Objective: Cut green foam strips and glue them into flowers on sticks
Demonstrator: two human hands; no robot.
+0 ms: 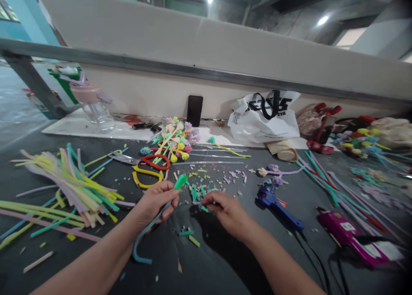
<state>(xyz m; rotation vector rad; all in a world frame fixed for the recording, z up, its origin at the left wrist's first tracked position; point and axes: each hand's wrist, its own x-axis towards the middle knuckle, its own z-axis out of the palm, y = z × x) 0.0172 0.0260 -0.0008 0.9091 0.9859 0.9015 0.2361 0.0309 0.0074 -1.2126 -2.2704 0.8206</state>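
Note:
My left hand is closed round a pipe-cleaner stem, blue-green, with a green bud at its top end and a hooked lower end. My right hand is pinched on a small green piece down on the dark table, among several cut scraps. The two hands are a short gap apart.
A heap of coloured pipe cleaners lies at left. Scissors and finished flowers sit behind the hands. A blue glue gun and a purple glue gun lie at right with cords. A white bag stands at the back.

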